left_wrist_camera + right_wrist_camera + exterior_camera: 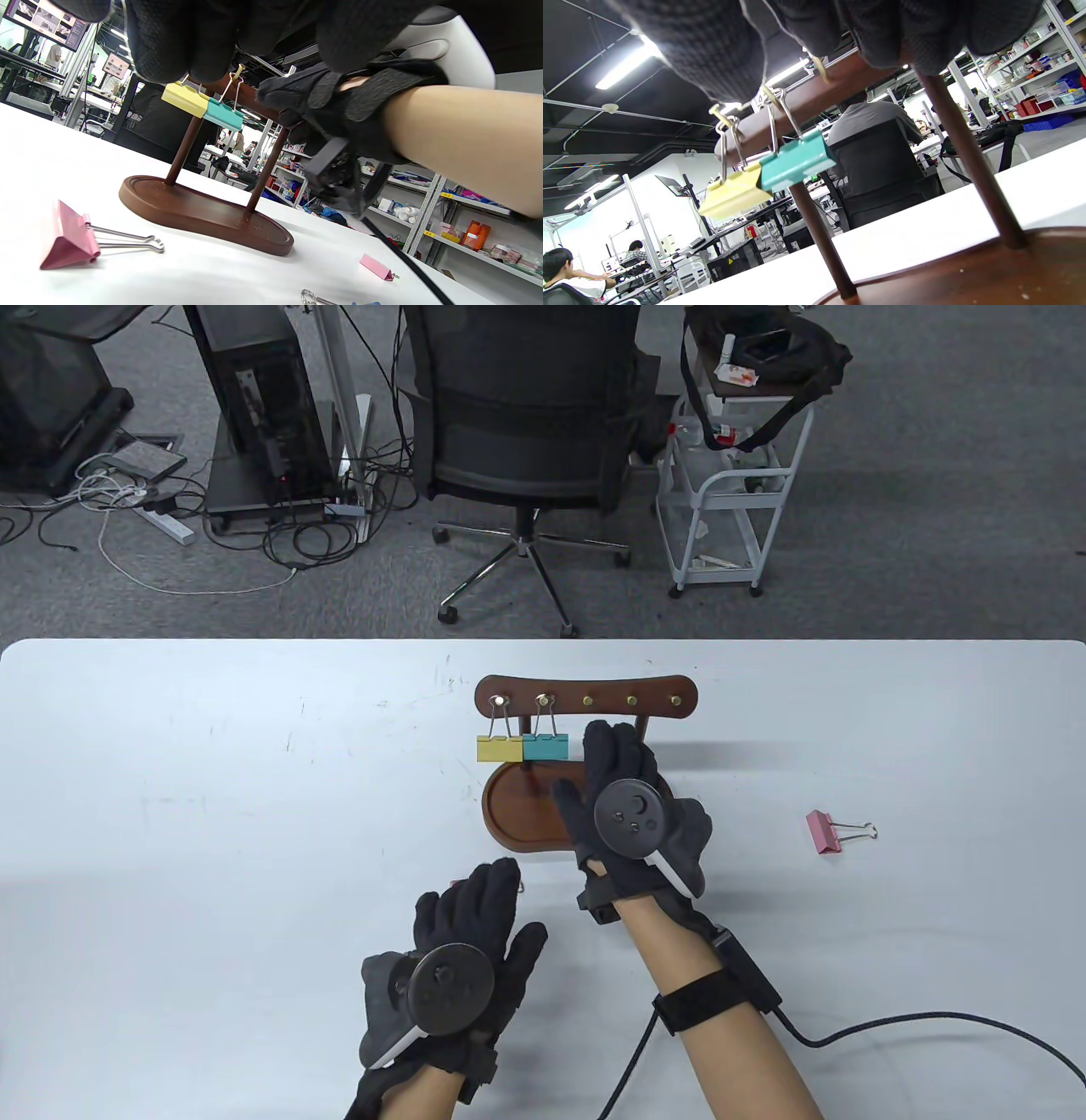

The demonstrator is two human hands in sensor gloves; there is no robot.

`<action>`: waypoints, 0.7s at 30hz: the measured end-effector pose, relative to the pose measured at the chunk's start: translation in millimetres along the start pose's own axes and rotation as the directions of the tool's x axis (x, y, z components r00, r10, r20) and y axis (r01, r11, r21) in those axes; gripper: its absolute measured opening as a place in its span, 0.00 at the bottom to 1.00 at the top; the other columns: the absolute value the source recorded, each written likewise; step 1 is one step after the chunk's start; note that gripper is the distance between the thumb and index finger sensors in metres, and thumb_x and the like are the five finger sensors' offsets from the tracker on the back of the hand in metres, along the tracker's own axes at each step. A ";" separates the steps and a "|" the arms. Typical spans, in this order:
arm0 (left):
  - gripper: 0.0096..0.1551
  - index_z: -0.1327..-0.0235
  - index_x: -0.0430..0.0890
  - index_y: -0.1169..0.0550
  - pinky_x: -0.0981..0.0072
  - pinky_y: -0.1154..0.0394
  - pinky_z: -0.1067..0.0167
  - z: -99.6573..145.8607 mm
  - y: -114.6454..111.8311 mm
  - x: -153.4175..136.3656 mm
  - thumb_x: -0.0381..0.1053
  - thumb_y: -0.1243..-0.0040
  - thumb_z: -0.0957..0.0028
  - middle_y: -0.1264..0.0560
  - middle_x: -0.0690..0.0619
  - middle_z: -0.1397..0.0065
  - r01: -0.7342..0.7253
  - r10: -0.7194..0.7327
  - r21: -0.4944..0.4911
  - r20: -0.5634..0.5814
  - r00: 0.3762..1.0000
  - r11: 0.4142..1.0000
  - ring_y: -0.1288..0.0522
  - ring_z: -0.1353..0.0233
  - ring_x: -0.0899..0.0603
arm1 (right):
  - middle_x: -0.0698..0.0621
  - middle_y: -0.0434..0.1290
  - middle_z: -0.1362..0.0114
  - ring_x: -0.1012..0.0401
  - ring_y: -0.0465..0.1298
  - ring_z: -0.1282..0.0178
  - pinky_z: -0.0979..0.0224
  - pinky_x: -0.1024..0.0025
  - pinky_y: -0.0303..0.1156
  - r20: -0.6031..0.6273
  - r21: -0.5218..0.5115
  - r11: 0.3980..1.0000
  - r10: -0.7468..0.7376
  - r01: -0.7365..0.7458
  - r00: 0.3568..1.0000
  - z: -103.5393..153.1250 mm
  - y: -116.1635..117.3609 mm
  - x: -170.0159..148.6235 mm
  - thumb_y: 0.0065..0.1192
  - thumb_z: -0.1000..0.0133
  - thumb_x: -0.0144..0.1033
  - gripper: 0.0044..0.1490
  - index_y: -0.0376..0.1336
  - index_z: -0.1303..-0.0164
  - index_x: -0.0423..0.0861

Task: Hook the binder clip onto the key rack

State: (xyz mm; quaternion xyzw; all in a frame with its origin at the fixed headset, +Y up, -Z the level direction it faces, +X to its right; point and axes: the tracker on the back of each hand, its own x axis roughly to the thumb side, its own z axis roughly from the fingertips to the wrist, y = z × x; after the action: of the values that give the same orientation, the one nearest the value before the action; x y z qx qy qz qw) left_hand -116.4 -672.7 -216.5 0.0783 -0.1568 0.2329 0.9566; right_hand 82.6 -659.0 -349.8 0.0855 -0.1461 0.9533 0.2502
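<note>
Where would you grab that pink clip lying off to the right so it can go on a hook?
Probably pinch the pink binder clip by its folded pink body, coming from above with the right hand. It lies flat, its wire handles pointing right; leaving those loops free lets one slip over a spare hook on the key rack.

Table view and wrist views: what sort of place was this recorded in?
Likely a shared lab or workshop office: a rolling office chair and computer tower behind the white table, stocked storage shelves, people at workbenches.

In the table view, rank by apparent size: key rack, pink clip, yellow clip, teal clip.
1. key rack
2. pink clip, handles splayed out
3. yellow clip and teal clip: look alike, no ranking.
</note>
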 end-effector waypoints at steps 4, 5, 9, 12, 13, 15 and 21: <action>0.45 0.15 0.32 0.35 0.18 0.44 0.31 -0.2 -0.1 -0.4 0.56 0.39 0.38 0.31 0.28 0.19 -0.004 0.004 -0.005 0.001 1.000 1.000 0.31 0.25 0.19 | 0.22 0.56 0.16 0.25 0.61 0.24 0.30 0.28 0.60 0.014 -0.002 1.000 0.000 0.000 1.000 10.6 -15.9 -2.6 0.67 0.38 0.50 0.53 0.50 0.13 0.34; 0.45 0.15 0.32 0.35 0.18 0.44 0.31 -0.1 -0.3 -0.6 0.56 0.39 0.38 0.31 0.28 0.19 -0.006 0.006 -0.006 0.001 1.000 1.000 0.31 0.25 0.19 | 0.22 0.56 0.16 0.25 0.61 0.24 0.30 0.28 0.60 0.021 -0.006 1.000 0.002 -0.002 1.000 14.3 -20.1 -3.1 0.67 0.38 0.50 0.53 0.50 0.13 0.34; 0.45 0.15 0.32 0.35 0.18 0.44 0.31 -0.4 -1.2 -0.5 0.56 0.39 0.38 0.31 0.28 0.19 -0.008 0.008 -0.015 0.002 1.000 1.000 0.31 0.25 0.19 | 0.22 0.56 0.16 0.24 0.61 0.24 0.30 0.28 0.60 0.040 -0.010 1.000 0.015 -0.015 0.999 28.0 -34.2 -4.8 0.67 0.38 0.50 0.53 0.51 0.13 0.34; 0.45 0.15 0.32 0.35 0.18 0.44 0.31 -0.3 -1.8 -0.7 0.56 0.39 0.38 0.31 0.28 0.19 -0.011 0.011 -0.021 -0.001 1.000 1.000 0.31 0.25 0.19 | 0.22 0.56 0.16 0.24 0.61 0.24 0.30 0.28 0.59 0.059 0.013 1.000 0.026 -0.026 0.998 40.6 -42.5 -7.8 0.67 0.39 0.51 0.53 0.52 0.13 0.34; 0.45 0.15 0.32 0.35 0.18 0.44 0.31 -0.2 -2.2 -0.7 0.56 0.39 0.38 0.31 0.28 0.19 -0.012 0.012 -0.024 -0.001 1.000 1.000 0.31 0.25 0.19 | 0.22 0.56 0.16 0.24 0.61 0.24 0.30 0.28 0.59 0.063 0.016 0.999 0.031 -0.032 0.998 44.3 -44.3 -9.0 0.67 0.39 0.51 0.53 0.52 0.13 0.34; 0.45 0.15 0.32 0.35 0.17 0.44 0.31 -0.5 -2.3 -0.4 0.56 0.39 0.38 0.31 0.28 0.19 -0.009 0.009 -0.027 -0.001 1.000 1.000 0.31 0.25 0.19 | 0.22 0.56 0.16 0.24 0.60 0.24 0.30 0.27 0.59 0.075 0.024 0.998 0.048 -0.050 0.996 55.4 -48.7 -12.8 0.67 0.39 0.51 0.53 0.52 0.13 0.34; 0.45 0.15 0.32 0.35 0.18 0.44 0.31 -2.4 -3.6 -1.3 0.56 0.39 0.38 0.31 0.28 0.19 -0.012 0.012 -0.032 -0.001 1.000 0.999 0.31 0.25 0.19 | 0.21 0.56 0.16 0.24 0.60 0.23 0.30 0.27 0.58 0.085 0.043 0.997 0.058 -0.061 0.995 84.7 -53.1 -20.3 0.66 0.39 0.52 0.53 0.52 0.13 0.34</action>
State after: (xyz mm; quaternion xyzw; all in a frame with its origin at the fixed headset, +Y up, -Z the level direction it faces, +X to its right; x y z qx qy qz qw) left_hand -115.2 -675.8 -219.5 0.0620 -0.1608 0.2361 0.9563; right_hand 134.3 -651.2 -262.2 0.1269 -0.1370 0.9590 0.2133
